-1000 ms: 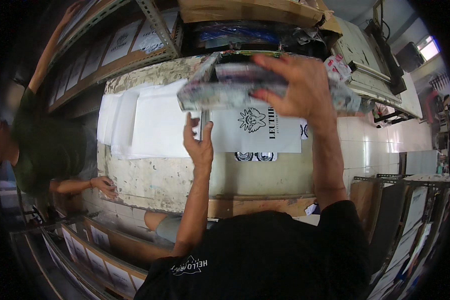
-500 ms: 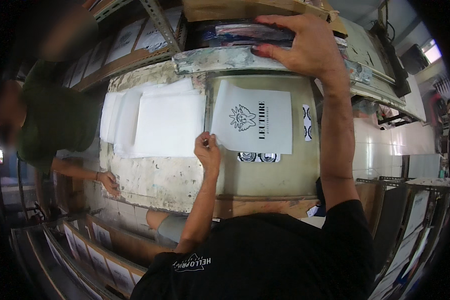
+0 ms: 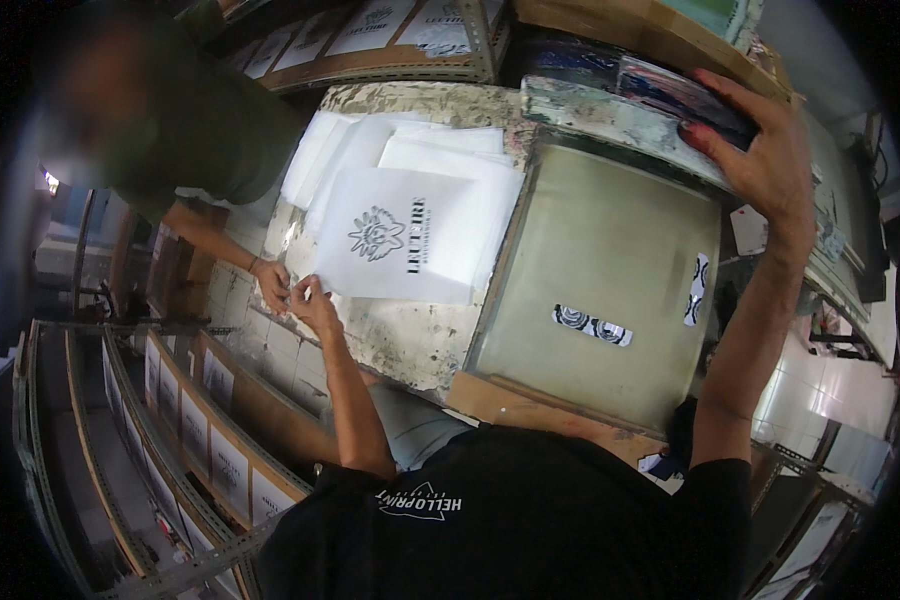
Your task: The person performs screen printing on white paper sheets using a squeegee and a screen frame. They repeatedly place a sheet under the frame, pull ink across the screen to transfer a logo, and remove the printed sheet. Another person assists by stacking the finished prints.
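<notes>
My left hand [image 3: 317, 310] pinches the near left corner of a thin white sheet [image 3: 370, 275] with a black crest and lettering. The sheet lies over a loose stack of white sheets [image 3: 508, 200] on the paint-stained tabletop. A co-worker's hand [image 3: 271, 285] is right beside my left fingertips; whether it touches the sheet, I cannot tell. My right hand [image 3: 778, 175], with stained fingertips, grips the raised, ink-smeared printing frame [image 3: 620, 118] at its right end. Below it is a smooth greenish-grey printing board [image 3: 590, 260] carrying two patterned black-and-white strips [image 3: 592, 325].
The co-worker, in a dark green shirt [image 3: 200, 120], stands on the left. Drying racks with printed sheets [image 3: 195, 430] fill the lower left, and another rack shelf [image 3: 390, 60] stands behind the table. A wooden strip [image 3: 555, 415] edges the board near my body.
My left hand has carried the printed sheet leftward off the board and over the white stack, close to the co-worker's hand. My right hand still holds the raised frame. The view has turned.
</notes>
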Available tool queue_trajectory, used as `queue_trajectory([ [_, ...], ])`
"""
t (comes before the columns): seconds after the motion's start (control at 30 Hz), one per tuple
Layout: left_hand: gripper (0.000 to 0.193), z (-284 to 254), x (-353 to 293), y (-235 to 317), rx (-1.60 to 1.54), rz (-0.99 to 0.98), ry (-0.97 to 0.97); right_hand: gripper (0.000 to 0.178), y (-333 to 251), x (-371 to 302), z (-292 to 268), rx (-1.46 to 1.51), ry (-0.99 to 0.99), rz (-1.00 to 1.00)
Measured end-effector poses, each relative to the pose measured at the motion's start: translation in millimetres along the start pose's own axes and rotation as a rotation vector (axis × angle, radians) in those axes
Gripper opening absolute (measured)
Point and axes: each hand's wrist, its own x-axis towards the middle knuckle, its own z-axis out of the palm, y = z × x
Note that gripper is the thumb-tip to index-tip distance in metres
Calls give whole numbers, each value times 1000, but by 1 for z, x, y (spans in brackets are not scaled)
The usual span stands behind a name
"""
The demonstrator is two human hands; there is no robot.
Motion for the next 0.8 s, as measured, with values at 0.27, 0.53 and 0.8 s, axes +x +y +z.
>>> queue_trajectory([
  [0.27, 29, -34, 36, -42, 614, 312, 596, 56, 3, 0, 3, 25, -25, 0],
  [0.53, 37, 132, -127, 35, 548, 899, -555, 54, 5, 0, -1, 28, -16, -23],
  [0.8, 11, 171, -136, 38, 331, 672, -477, 52, -1, 4, -3, -31, -5, -31],
])
